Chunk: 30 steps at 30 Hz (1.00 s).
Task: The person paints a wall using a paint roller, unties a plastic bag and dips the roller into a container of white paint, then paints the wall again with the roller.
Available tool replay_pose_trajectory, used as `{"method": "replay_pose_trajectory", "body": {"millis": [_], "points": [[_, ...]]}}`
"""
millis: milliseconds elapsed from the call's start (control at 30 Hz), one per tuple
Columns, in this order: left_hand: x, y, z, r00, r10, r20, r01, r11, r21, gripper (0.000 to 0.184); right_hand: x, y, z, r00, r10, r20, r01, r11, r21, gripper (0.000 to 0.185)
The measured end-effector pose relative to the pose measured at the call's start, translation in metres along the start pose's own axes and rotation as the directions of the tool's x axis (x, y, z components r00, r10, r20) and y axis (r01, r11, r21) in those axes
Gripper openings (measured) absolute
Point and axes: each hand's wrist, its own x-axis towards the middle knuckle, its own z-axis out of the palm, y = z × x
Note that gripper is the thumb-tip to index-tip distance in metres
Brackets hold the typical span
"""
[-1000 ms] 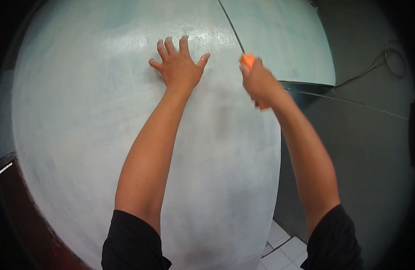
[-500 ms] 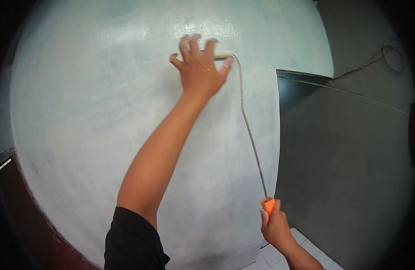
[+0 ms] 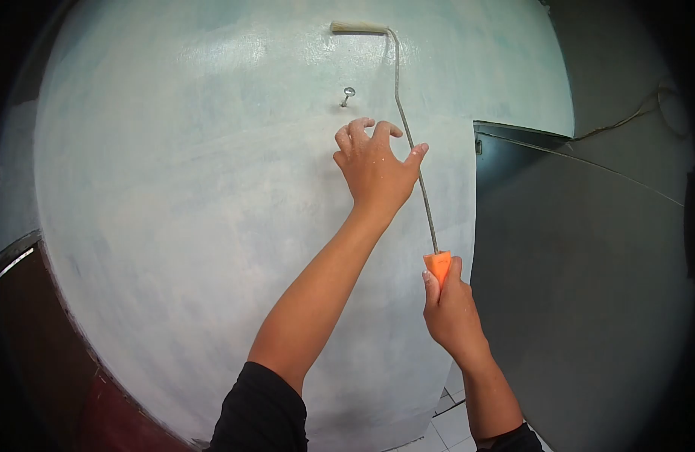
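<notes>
My right hand [image 3: 454, 313] is wrapped round the orange handle of a paint roller [image 3: 407, 135]. Its long bent metal rod runs up to a pale roller sleeve [image 3: 360, 28], which lies level against the upper wall [image 3: 234, 188]. My left hand [image 3: 376, 162] is in front of the wall with fingers spread and curved, holding nothing. Its thumb is close beside the rod; whether they touch I cannot tell. Just above the left fingers, a small shiny metal knob or hook [image 3: 349, 93] sticks out of the wall. Around the sleeve the wall has a wet gloss.
Right of the wall's edge is a dark grey surface [image 3: 581, 286] with a thin line or cord across it and a cable [image 3: 626, 117] above. White floor tiles [image 3: 450, 426] show below. A dark brown panel [image 3: 31, 324] borders the wall at lower left.
The roller has moved up the wall, my right hand rising with it. My left hand has dropped down and right, away from the sleeve, uncovering the metal knob or hook.
</notes>
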Motion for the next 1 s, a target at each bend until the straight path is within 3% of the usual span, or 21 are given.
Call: {"method": "replay_pose_trajectory", "body": {"millis": [167,233,300,367,400,467,600,700,767,900,967,1000], "points": [[-0.037,0.004,0.001,0.987,-0.109,0.115,0.115,0.992,-0.046,0.03,-0.025,0.03,0.006,1.0,0.007,0.027,-0.009,0.997,0.078,0.037],[-0.061,0.004,0.005,0.981,-0.126,0.147,0.137,0.988,-0.069,0.027,-0.043,0.055,0.009,0.994,-0.088,0.068,0.074,0.981,0.182,0.042],[-0.083,0.005,0.007,0.977,-0.147,0.157,0.16,0.985,-0.07,0.025,-0.066,0.084,0.009,0.987,-0.114,0.116,0.095,0.983,0.156,0.05],[-0.104,0.006,0.007,0.961,-0.182,0.208,0.207,0.973,-0.102,0.024,-0.091,0.115,0.011,0.95,-0.08,0.302,-0.092,0.852,0.516,0.052],[-0.114,0.007,0.005,0.952,-0.192,0.238,0.221,0.97,-0.103,0.023,-0.104,0.126,0.011,0.947,-0.078,0.311,-0.1,0.849,0.518,0.052],[-0.134,0.01,0.004,0.938,-0.21,0.275,0.245,0.964,-0.102,0.023,-0.128,0.14,0.009,0.895,0.021,0.445,-0.368,0.598,0.712,0.05],[-0.146,0.02,0.004,0.934,-0.215,0.286,0.258,0.958,-0.123,0.024,-0.143,0.153,0.004,0.897,0.087,0.433,-0.384,0.639,0.667,0.047],[-0.129,0.02,0.003,0.95,-0.19,0.246,0.226,0.966,-0.125,0.025,-0.131,0.139,-0.001,0.921,0.003,0.39,-0.284,0.69,0.665,0.048],[-0.11,0.019,0.002,0.953,-0.191,0.236,0.222,0.968,-0.112,0.027,-0.119,0.127,-0.005,0.931,-0.086,0.356,-0.224,0.634,0.74,0.048],[-0.065,0.024,0.004,0.931,-0.264,0.253,0.289,0.955,-0.064,0.03,-0.084,0.09,-0.017,0.958,-0.057,0.282,-0.187,0.621,0.761,0.051],[-0.037,0.029,0.006,0.943,-0.253,0.216,0.265,0.964,-0.029,0.031,-0.063,0.07,-0.022,0.994,-0.095,0.058,0.036,0.77,0.637,0.053],[-0.022,0.031,0.006,0.949,-0.251,0.191,0.253,0.967,0.017,0.031,-0.047,0.068,-0.025,0.989,-0.138,0.045,0.094,0.846,0.524,0.052]]}}
